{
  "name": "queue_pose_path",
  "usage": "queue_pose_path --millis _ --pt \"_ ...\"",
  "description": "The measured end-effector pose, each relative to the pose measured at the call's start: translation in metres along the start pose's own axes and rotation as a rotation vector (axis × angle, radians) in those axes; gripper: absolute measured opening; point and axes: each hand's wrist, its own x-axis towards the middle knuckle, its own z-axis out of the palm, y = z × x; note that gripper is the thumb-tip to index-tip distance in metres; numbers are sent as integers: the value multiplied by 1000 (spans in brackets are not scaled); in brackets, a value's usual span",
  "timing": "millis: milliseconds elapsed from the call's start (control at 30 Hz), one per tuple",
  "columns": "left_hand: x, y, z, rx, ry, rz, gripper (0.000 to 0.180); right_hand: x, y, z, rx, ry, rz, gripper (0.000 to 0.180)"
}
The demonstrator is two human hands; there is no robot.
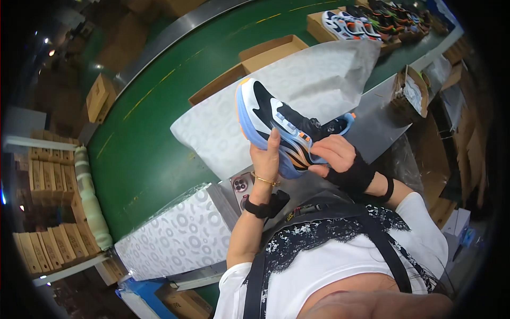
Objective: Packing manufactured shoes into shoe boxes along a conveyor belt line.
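A white, black and light-blue sneaker [258, 118] with orange accents is held up in front of me, its toe pointing away to the upper left. My left hand [264, 158] grips it from underneath, thumb along the side of the midsole. Close to the heel, my right hand [338, 157] has its fingers pinched together against the shoe's side; anything small between the fingertips is hidden. Behind the sneaker, a patterned white tissue sheet [207, 130] spreads over an open brown shoebox [273, 53] on the green conveyor belt [154, 143].
Stacked patterned tissue sheets [175, 234] lie at the near left, beside a phone [240, 184]. More sneakers [350, 26] sit in boxes at the far right. A carton [410, 93] with crumpled wrapping stands on the right. Shoeboxes [53, 244] fill a rack at left.
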Motion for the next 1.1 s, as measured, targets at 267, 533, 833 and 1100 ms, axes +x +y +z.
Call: queue_pose_path --millis 267,533,833,1100 --pt "-13 8 -32 -152 201 0 39 17 0 26 -121 -92 63 28" --pt "-23 26 -32 -122 284 67 38 17 -4 55 -101 -320 44 38" --pt "52 12 -211 797 759 -1 77 34 27 66 -59 -173 286 29" --pt "72 -24 -255 -75 323 -634 65 72 45 106 32 -367 430 30"
